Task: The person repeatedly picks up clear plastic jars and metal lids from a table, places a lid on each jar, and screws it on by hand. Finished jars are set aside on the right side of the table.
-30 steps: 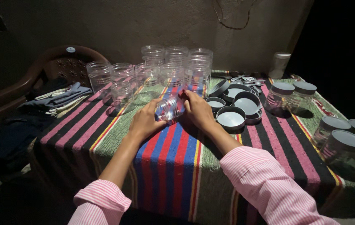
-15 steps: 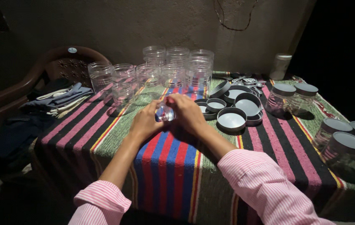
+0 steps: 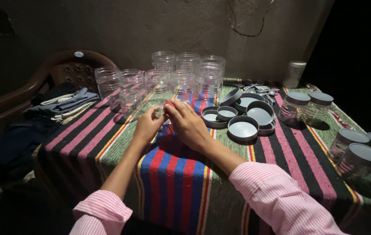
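- My left hand (image 3: 147, 125) and right hand (image 3: 186, 123) are pressed together mid-table around something small; too hidden for me to name; it sits between my fingertips
- Clear round plastic jars (image 3: 184, 78) crowd just beyond; a nudge could topple them
- Grey round lids (image 3: 243, 129) lie right, on the striped woven cloth (image 3: 172, 174)

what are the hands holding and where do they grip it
Both hands, left hand and right hand, meet at the fingertips over the striped cloth; whatever they pinch is hidden, so it cannot be told.

Your single head camera looks down and forward, close over the striped woven cloth-covered table (image 3: 181, 182), facing the rough grey wall (image 3: 150, 26) across the frame's top.
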